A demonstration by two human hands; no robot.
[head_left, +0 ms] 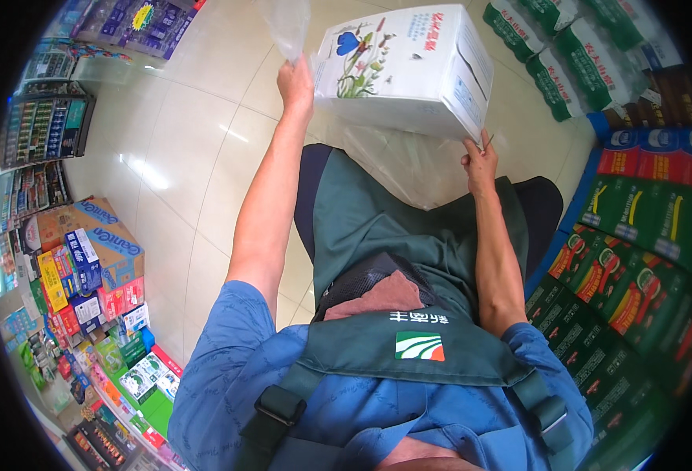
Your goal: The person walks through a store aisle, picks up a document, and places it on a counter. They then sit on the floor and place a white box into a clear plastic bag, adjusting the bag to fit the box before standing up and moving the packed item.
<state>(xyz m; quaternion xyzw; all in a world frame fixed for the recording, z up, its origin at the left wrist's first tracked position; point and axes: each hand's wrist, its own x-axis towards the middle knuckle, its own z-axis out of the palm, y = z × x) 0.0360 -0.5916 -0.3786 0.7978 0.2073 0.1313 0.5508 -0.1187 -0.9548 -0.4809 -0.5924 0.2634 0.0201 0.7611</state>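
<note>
A white printed cardboard box [381, 65] with a blue butterfly and plants on it stands tilted in the view before me, above my knees. Clear plastic film [411, 162] lies under and in front of the box. My left hand [296, 82] grips a bunched part of the film, which rises past the box's left side. At the box's near right corner is my right hand [480, 159], its fingers bent and a thin dark object sticking out between them; what that is I cannot tell. Whether these fingers also pinch the box's edge is unclear.
Green-wrapped bottle packs [599, 65] stand at the upper right, above stacked green cartons [634, 206] on my right. On the left are a brown cardboard carton [125, 235], small coloured boxes and shelves of goods [45, 126]. A purple-wrapped pack [134, 26] lies at the upper left. The floor is tiled.
</note>
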